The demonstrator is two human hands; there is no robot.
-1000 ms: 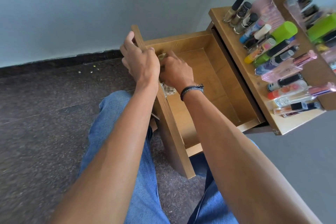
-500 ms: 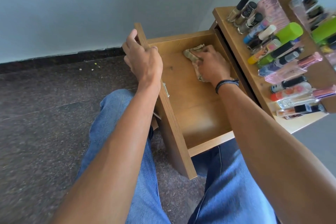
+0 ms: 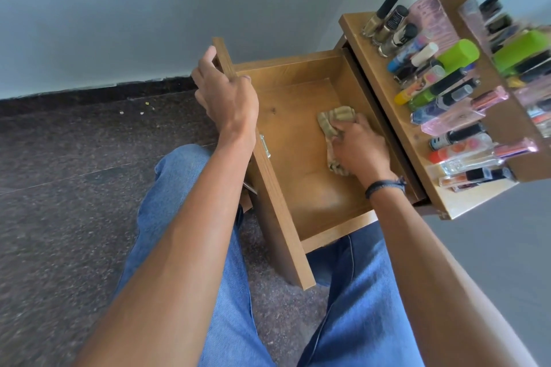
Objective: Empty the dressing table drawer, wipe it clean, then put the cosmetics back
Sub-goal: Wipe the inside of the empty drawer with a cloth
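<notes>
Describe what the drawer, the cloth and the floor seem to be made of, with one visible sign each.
The drawer: wood or wood-look board, matt brown; grain lines show. The cloth: soft beige fabric, perhaps knitted; it bunches in ribbed folds under the right hand. The floor: probably stone, dark and speckled, with a straight joint line.

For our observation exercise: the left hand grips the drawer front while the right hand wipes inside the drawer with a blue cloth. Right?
Wrong colour: the head view shows the cloth is tan. The left hand grips the drawer front while the right hand wipes inside the drawer.
</notes>
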